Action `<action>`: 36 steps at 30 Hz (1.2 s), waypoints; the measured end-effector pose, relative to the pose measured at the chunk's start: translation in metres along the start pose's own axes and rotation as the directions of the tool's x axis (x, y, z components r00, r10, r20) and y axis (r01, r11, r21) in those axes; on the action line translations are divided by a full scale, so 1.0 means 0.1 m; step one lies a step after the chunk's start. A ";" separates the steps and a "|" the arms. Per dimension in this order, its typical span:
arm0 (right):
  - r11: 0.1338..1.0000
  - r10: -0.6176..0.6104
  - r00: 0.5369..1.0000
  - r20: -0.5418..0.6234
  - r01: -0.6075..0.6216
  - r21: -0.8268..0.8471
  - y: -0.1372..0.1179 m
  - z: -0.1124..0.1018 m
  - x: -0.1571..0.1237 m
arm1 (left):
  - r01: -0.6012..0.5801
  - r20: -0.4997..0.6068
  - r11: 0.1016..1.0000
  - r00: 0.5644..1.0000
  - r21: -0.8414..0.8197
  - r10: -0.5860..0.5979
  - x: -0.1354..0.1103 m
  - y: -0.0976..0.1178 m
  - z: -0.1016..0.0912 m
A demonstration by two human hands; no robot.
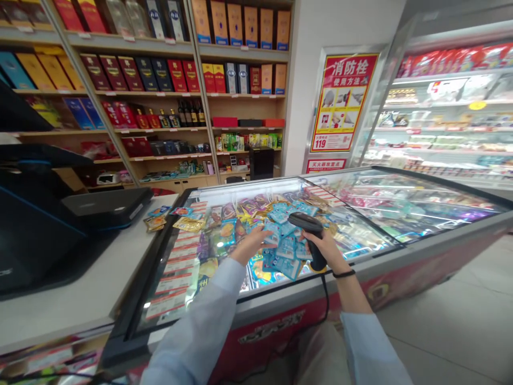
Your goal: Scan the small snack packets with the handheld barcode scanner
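Observation:
My right hand [326,247] is wrapped round the handle of a black barcode scanner [306,222], whose head points left over the pile. A cable runs down from the handle. My left hand [251,243] is closed at the left side of the pile, its fingertips on the edge of a small blue packet [273,235]. Many more blue packets [286,264] lie heaped on the glass top of a chest freezer [172,267]. Gold packets [190,223] lie farther left on the glass, near a few blue ones.
A counter [92,278] with a black checkout terminal [36,224] stands to the left. Several packets [157,218] lie at its corner. Shelves of boxes [148,73] line the back wall, and a lit open refrigerator [449,123] is at right.

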State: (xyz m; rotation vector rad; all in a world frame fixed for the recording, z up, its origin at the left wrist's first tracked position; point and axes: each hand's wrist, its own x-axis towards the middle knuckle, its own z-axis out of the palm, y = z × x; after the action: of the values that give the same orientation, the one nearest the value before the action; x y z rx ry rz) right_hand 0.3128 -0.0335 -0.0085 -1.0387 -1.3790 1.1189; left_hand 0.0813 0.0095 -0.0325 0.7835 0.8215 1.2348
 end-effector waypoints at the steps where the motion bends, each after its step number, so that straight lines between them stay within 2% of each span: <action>1: 1.000 0.005 1.000 -0.012 -0.005 0.003 0.01 -0.05 0.00 | -0.007 -0.005 1.000 1.000 0.012 0.007 0.07 0.00 0.11; 4: 1.000 0.001 0.999 -0.037 -0.001 0.000 0.03 -0.14 0.00 | -0.049 -0.070 0.998 0.996 0.029 0.050 0.24 0.02 0.37; 6: 1.000 -0.005 0.999 -0.047 0.005 -0.006 0.05 -0.17 0.00 | -0.100 -0.159 0.993 0.981 0.055 0.108 0.29 0.02 0.45; 8: 1.000 -0.005 0.999 -0.049 0.005 -0.003 0.07 -0.18 0.00 | -0.157 -0.213 0.980 0.960 0.119 0.180 0.28 -0.02 0.45; 11: 1.000 0.017 0.999 -0.046 -0.016 0.010 0.10 -0.16 0.00 | -0.236 -0.187 0.952 0.944 0.194 0.272 0.22 -0.08 0.35; 16: 0.999 0.044 0.997 -0.068 -0.042 0.029 0.11 -0.08 0.01 | -0.267 -0.221 0.941 0.925 0.206 0.310 0.13 0.01 0.05; 20: 0.999 0.052 0.998 -0.028 -0.051 0.007 0.08 0.01 0.06 | -0.259 -0.275 0.952 0.915 0.163 0.296 0.06 0.33 -0.30; 23: 0.999 0.041 0.999 0.000 -0.041 -0.003 0.05 0.09 0.11 | -0.288 -0.345 0.948 0.884 0.133 0.316 -0.05 0.64 -0.63; 27: 0.996 0.029 0.999 0.012 -0.030 0.080 0.00 0.29 0.12 | -0.335 -0.370 0.931 0.854 0.145 0.365 -0.27 0.90 -1.04; 30: 0.984 0.022 0.999 0.042 -0.029 0.177 -0.01 0.56 0.08 | -0.286 -0.317 0.931 0.882 0.228 0.349 -0.45 0.92 -1.26; 34: 0.974 0.036 0.987 0.156 -0.070 0.216 0.04 0.96 0.03 | -0.104 -0.207 0.915 0.958 0.390 0.197 -0.61 0.81 -1.46; 36: 0.977 0.043 0.969 0.244 -0.092 0.193 0.06 1.12 0.01 | -0.114 -0.170 0.876 0.961 0.469 0.217 -0.62 0.79 -1.58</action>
State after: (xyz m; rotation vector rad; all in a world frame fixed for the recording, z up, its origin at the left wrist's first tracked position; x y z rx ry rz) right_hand 0.2017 -0.0415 -0.0182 -0.8289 -1.3893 1.4420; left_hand -0.1021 -0.0289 -0.0354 1.1296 1.2760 1.3133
